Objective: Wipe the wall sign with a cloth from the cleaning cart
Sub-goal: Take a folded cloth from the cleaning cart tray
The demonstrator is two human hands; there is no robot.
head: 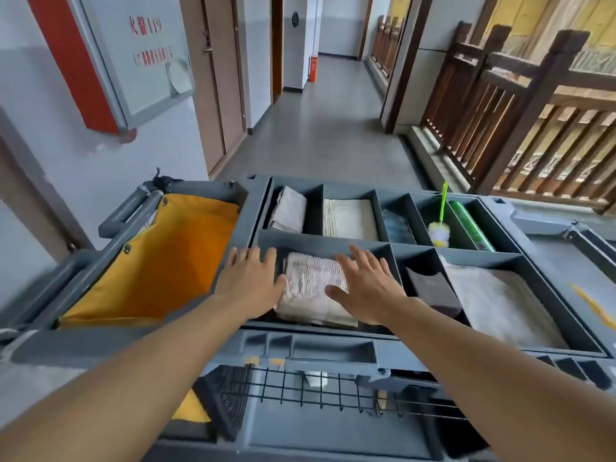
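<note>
I look down over a grey moulded-plastic cleaning cart [333, 348] that fills the lower half of the frame, its top tray split into square-edged compartments. Both my bare forearms reach in from the bottom edge toward the centre compartment. There lies the cloth [310, 288], a folded, off-white terry towel with a nubbly looped pile, stacked on more folded fabric.

My left hand [250, 281] lies at the cloth's left side, fingers [256, 258] straight and spread, pointing away from me over the compartment rim, thumb against the cloth's left edge. It grips nothing. My right hand [366, 285] is over the cloth's right half, fingers straight and fanned wide, thumb stretched left across the pile; whether the palm presses the cloth or hovers just above it I cannot tell. It holds nothing either.

Left of centre hangs a bright yellow fabric bag [156, 258], smooth and sagging, fixed to the cart's tubular grey frame. In the back row sit a folded pale towel [288, 210], a flat cream stack of folded sheets [350, 218], a fluffy duster [439, 233] with a thin lime-green handle, and a glossy green cylinder [470, 225] lying on its side. A dark rectangular pad [433, 291] and a wide grey-white cloth [500, 308] fill the right compartment. A black wire basket [316, 388] hangs below.

In the upper left, the wall sign [140, 58] is a flat panel with a metal frame, red edge and red characters, mounted on a pale wall, well apart from both hands.
</note>
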